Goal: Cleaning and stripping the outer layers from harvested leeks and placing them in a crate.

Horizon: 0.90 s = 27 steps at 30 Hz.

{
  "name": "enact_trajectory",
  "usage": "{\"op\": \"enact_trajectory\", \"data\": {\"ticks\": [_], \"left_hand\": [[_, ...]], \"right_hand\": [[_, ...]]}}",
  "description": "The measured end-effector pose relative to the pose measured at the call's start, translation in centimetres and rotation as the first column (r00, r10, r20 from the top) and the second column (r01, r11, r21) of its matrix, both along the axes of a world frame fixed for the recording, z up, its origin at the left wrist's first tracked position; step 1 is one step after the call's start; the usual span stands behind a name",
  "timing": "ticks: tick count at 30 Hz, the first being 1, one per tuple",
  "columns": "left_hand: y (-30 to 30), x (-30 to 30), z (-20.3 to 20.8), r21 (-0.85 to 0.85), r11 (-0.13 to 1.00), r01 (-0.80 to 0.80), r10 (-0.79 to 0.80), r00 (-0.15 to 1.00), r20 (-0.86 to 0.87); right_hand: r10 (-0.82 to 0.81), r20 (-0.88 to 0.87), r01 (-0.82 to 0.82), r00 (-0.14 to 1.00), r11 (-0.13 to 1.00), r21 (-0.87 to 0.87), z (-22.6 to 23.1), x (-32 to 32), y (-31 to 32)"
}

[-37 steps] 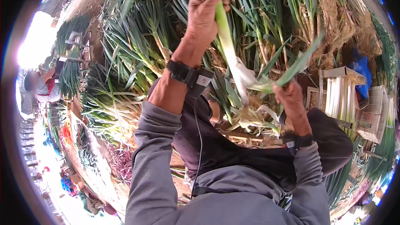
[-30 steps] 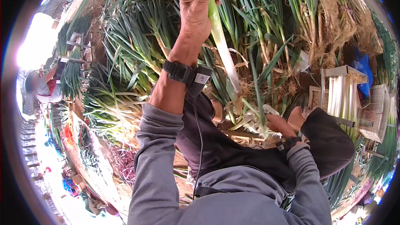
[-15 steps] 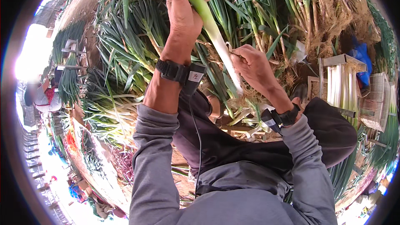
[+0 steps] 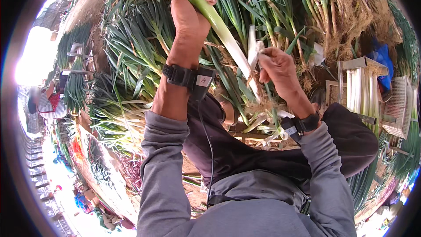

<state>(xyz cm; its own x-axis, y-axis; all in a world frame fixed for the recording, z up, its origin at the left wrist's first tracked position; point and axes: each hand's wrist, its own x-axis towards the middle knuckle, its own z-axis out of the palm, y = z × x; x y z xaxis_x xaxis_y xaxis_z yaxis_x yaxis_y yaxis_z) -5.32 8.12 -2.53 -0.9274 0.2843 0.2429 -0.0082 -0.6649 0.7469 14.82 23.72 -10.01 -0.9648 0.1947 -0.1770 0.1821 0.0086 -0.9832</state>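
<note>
My left hand (image 4: 189, 22) is wrapped round the green upper stalk of a large green onion (image 4: 226, 37). The onion slants down to the right, its white shank bare and its root end hanging low above my lap. Beside the shank, the fingertips of my right hand (image 4: 280, 66) pinch a pale strip of outer skin (image 4: 253, 46). Most of this strip stands off from the stalk; whether its lower end still joins the shank, I cannot tell. Loose peelings (image 4: 269, 131) and scraps lie below the roots.
Heaps of green onions (image 4: 131, 48) spread ahead and left, some with brown roots (image 4: 351, 13). At right, white stalks (image 4: 362, 92) stand in a frame beside a blue bag (image 4: 382, 63) and a pale plastic crate (image 4: 397, 109). Another person (image 4: 50, 105) is at far left.
My right hand has moved slightly right, pulling the strip of skin away from the white shank. My left hand has shifted a little left and down with the green onion still in it.
</note>
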Motion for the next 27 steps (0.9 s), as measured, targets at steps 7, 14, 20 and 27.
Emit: {"op": "enact_trajectory", "data": {"ticks": [7,14,20,27], "left_hand": [[-1.5,-1.5,0.0,0.053,0.989,0.135,-0.129,0.987,-0.097],[-1.5,-0.2,2.2,0.06,0.993,-0.101,0.104,0.993,-0.054],[-1.0,0.4,2.1,0.04,0.991,-0.125,0.128,0.988,-0.091],[-1.6,-1.1,1.1,0.013,0.999,-0.034,0.035,0.992,-0.124]], "right_hand": [[-0.118,-0.152,-0.011,0.981,0.755,-0.655,-1.7,1.7,0.5],[0.371,0.079,-0.377,0.925,0.876,0.3,-8.3,8.4,2.6],[0.207,-0.068,-0.131,0.976,0.808,0.574,-10.4,10.1,2.9],[0.083,-0.288,0.117,0.954,0.781,0.613,1.1,1.6,-1.7]]}}
